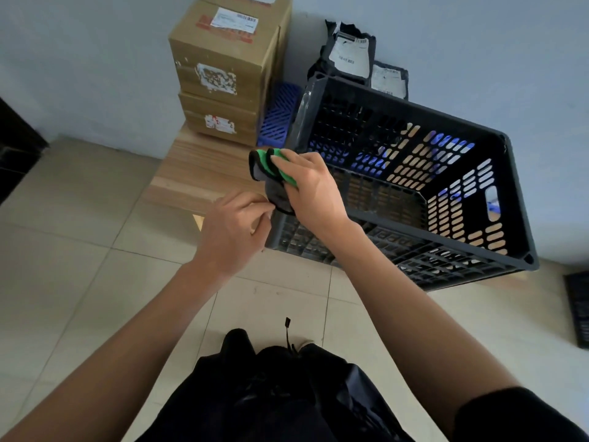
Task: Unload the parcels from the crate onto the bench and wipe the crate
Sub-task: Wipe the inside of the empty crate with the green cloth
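Observation:
A black slotted crate stands on the wooden bench, with no parcels inside. My right hand grips a green and grey cloth above the crate's near left corner. Just left of it, my left hand pinches the cloth's lower grey end. Cardboard parcels are stacked at the bench's far left. Black bag parcels lean on the wall behind the crate.
A blue slotted crate stands on edge between the boxes and the black crate. The floor is pale tile. A dark object lies on the floor at the right edge, and dark furniture stands at the left.

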`<action>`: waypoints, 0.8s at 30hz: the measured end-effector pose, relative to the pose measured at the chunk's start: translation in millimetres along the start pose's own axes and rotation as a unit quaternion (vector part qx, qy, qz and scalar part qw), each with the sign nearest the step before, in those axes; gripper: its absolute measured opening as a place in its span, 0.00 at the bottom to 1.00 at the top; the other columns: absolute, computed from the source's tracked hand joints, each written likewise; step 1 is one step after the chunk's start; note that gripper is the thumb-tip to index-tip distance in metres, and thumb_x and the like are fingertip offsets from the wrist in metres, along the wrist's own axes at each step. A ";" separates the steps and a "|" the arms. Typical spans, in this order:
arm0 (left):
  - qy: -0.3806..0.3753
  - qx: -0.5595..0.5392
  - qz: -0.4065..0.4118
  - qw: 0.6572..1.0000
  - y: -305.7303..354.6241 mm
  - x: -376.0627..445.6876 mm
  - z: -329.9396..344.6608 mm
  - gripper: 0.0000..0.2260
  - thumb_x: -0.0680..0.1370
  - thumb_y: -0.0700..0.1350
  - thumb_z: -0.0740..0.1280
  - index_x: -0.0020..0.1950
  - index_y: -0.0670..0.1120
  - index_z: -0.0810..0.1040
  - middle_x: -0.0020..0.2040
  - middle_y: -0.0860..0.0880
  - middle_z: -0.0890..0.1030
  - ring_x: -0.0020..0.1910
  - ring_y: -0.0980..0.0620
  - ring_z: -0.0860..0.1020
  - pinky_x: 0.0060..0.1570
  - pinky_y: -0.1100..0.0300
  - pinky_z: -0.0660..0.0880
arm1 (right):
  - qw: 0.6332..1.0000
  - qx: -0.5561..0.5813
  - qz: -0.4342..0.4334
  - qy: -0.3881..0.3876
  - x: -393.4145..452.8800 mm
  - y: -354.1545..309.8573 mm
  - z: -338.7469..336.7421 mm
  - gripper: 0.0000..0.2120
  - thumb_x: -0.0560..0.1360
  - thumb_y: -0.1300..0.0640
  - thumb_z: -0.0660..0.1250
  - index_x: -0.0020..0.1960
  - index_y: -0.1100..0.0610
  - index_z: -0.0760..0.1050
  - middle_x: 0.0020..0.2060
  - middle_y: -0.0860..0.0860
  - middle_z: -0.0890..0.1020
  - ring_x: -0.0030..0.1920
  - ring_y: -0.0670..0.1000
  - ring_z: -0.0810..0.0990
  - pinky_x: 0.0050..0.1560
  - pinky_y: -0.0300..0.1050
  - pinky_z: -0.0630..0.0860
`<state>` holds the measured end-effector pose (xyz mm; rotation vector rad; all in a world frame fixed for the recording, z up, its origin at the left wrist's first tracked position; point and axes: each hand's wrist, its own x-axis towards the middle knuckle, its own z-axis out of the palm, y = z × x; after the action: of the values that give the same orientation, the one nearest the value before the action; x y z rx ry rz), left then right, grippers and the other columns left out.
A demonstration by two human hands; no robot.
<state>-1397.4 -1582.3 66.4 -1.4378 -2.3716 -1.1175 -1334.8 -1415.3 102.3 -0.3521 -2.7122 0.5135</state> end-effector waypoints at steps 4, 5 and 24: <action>0.001 -0.007 -0.027 1.000 1.8 10.2 -1.1 0.08 0.78 0.39 0.67 0.50 0.43 0.86 0.50 0.48 0.84 0.48 0.47 0.81 0.45 0.46 0.79 | 0.998 -0.008 -0.048 -0.028 15.7 18.6 -9.6 0.20 0.76 0.71 0.66 0.67 0.62 0.79 0.63 0.55 0.82 0.53 0.61 0.74 0.55 0.56 0.74; -0.004 -0.006 -0.034 0.999 2.5 13.3 -0.2 0.08 0.78 0.40 0.67 0.50 0.43 0.86 0.50 0.48 0.84 0.48 0.47 0.82 0.46 0.46 0.79 | 0.997 -0.014 -0.066 -0.040 20.6 21.6 -11.6 0.19 0.77 0.69 0.66 0.66 0.62 0.80 0.61 0.55 0.82 0.51 0.60 0.73 0.53 0.55 0.74; 0.076 0.071 -0.166 0.981 21.6 75.8 33.3 0.05 0.75 0.46 0.71 0.48 0.46 0.84 0.49 0.51 0.81 0.49 0.52 0.78 0.50 0.68 0.69 | 0.944 0.023 -0.304 -0.125 86.6 84.8 -9.7 0.10 0.81 0.59 0.67 0.60 0.61 0.81 0.54 0.51 0.84 0.45 0.51 0.67 0.47 0.51 0.74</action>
<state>-1411.9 -1501.4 90.0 -0.8981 -2.5791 -1.0565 -1394.7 -1309.4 103.1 0.5905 -2.8305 0.4557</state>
